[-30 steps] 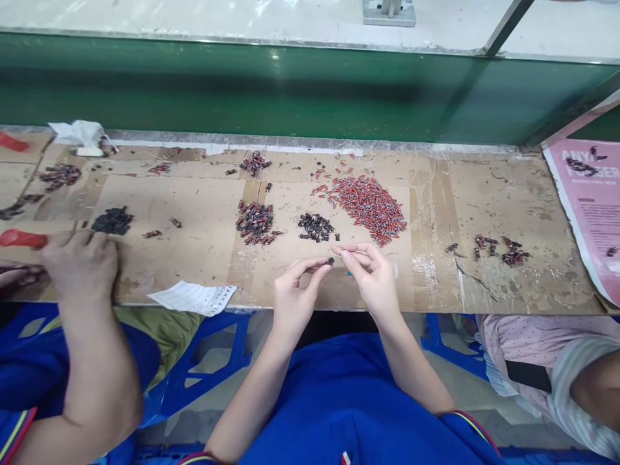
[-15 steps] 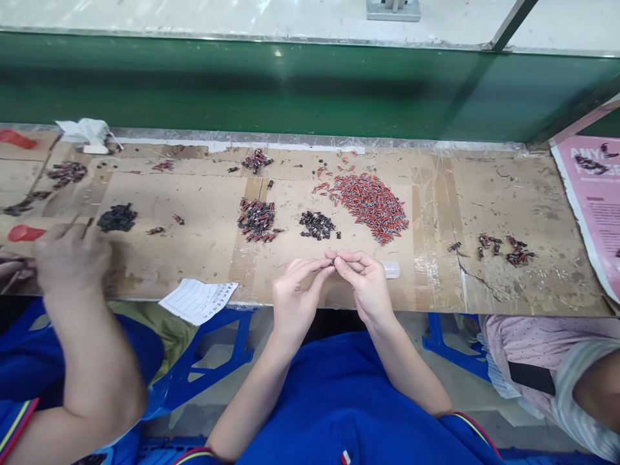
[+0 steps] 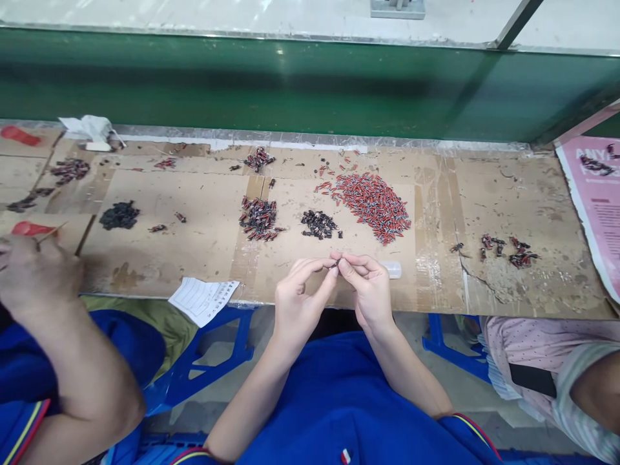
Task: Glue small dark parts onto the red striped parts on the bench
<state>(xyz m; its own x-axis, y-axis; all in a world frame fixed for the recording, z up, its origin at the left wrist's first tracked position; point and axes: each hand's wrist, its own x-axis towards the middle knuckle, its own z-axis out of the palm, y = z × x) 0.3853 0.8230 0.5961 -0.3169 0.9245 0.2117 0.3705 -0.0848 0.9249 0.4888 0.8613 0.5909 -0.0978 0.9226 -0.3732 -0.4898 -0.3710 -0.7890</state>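
Left hand and right hand pinched together on one small dark part, just nearer than black pile. Assembled heap left of it modest; red pile right of it large: most work left, by judgement.

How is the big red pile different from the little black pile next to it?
The red pile is much bigger and spreads wide; the black pile is small and bunched. The red pile's pieces are long, thin and bright red, while the black pile's look short, chunky and dark. The black pile lies nearer the hands, left hand and right hand. Both piles lie loose on the cardboard.
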